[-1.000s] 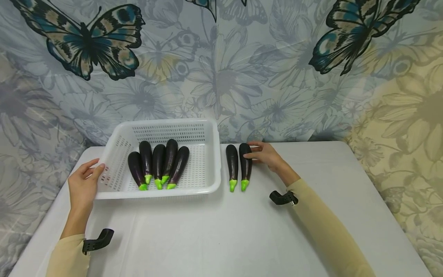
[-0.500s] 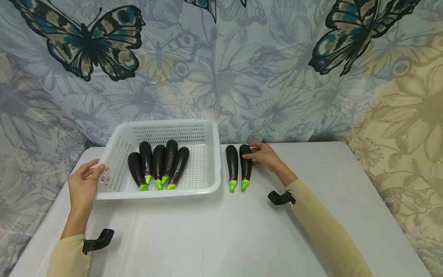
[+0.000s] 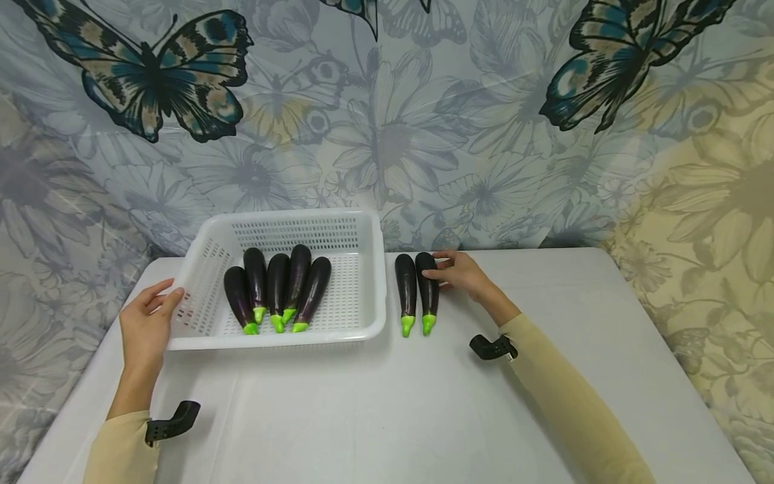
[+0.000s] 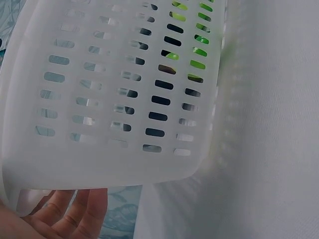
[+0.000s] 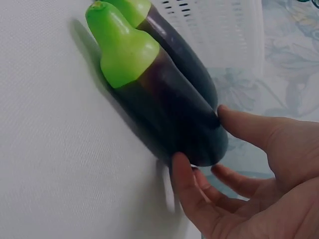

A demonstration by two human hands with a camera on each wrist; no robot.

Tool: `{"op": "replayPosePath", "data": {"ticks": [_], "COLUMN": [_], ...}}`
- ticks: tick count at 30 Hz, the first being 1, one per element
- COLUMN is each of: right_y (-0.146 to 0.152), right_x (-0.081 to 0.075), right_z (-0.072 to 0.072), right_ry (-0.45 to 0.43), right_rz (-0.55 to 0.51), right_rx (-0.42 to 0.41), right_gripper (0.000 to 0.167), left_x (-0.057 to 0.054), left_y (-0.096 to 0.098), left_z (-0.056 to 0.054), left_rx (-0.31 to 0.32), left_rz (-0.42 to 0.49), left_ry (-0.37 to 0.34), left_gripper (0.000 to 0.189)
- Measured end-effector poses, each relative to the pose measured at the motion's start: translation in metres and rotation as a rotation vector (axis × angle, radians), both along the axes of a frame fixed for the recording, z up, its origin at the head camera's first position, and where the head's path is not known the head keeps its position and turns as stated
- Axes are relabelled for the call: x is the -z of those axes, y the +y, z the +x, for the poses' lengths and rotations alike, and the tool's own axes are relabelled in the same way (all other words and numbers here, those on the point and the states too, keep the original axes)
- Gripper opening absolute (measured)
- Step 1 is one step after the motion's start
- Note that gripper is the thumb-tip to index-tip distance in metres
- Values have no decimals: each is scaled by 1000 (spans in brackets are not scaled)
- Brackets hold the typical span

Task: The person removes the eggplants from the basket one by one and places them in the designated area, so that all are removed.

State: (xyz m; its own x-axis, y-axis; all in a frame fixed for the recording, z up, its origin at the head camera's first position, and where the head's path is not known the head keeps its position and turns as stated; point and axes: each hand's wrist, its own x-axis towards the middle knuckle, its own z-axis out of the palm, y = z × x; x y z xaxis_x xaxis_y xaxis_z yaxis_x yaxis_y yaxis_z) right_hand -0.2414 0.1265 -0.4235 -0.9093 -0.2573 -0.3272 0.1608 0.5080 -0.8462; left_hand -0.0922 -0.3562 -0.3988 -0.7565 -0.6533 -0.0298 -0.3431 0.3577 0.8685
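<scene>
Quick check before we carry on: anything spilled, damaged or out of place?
Nothing stands out. The five eggplants in the white basket lie at uneven angles, but all inside it. Two eggplants are side by side to its right, one pinched by the right hand. I see no spill or damage.

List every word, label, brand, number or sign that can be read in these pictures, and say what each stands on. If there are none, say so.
There is no readable text in any view.
White basket: slots, no label or brand visible.
Eggplants: no sticker or print visible.
Patterned backdrop: butterflies and flowers, no lettering visible.
Black wrist devices: any fine marking would be too small to read.
</scene>
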Motion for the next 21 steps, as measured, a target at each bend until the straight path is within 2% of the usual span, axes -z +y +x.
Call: {"op": "replayPosePath", "data": {"ticks": [12, 21], "right_y": [2, 4], "right_x": [-6, -21], "right_z": [0, -5], "right_ry": [23, 131], "right_rz": [17, 7], "right_rx": [-32, 3], "right_gripper": [60, 51], "left_x": [0, 1], "left_y": [1, -1], "left_z": [0, 0], "left_rx": [-4, 1], "left_rz": [11, 3], "left_ry": [-2, -10], "left_gripper": [47, 48]}}
